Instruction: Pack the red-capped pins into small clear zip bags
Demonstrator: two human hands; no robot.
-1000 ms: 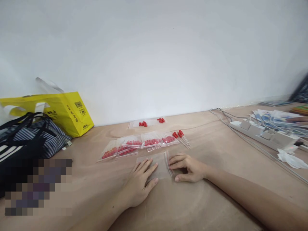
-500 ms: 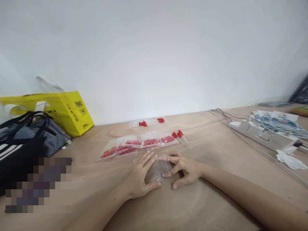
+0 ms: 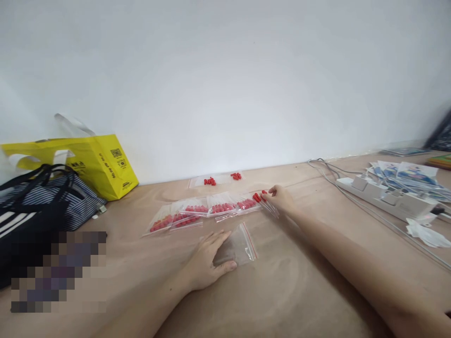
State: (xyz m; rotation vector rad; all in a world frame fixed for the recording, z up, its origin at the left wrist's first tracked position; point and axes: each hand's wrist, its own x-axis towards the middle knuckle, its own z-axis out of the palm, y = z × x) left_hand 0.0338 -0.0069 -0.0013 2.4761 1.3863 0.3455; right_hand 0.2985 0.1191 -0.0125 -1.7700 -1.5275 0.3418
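My left hand (image 3: pixel 206 263) lies flat with fingers spread, resting on the left part of a clear zip-lock bag (image 3: pixel 242 246). The bag's red-lined mouth faces right, and nothing shows inside it. My right hand (image 3: pixel 281 199) is at the small group of loose droppers (image 3: pixel 269 208), which have red rubber bulbs and thin clear tubes. Its thumb and fingers pinch at the bulb of the rightmost dropper (image 3: pixel 264 192); the grip itself is partly hidden. Just left of them, filled zip-lock bags (image 3: pixel 221 206) of red-bulbed droppers lie overlapping in a row.
Against the wall, a flat clear bag (image 3: pixel 221 180) bears two clusters of red bulbs. A yellow shopping bag (image 3: pixel 105 164) and a striped bag (image 3: pixel 86 199) stand at left. On the right are a power strip (image 3: pixel 384 199) with cables, crumpled tissue (image 3: pixel 426 233) and printed cards (image 3: pixel 408 176).
My right hand has left the empty zip-lock bag's mouth and moved forward and right to the loose droppers. My left hand has stayed on the bag, whose mouth now lies flat.
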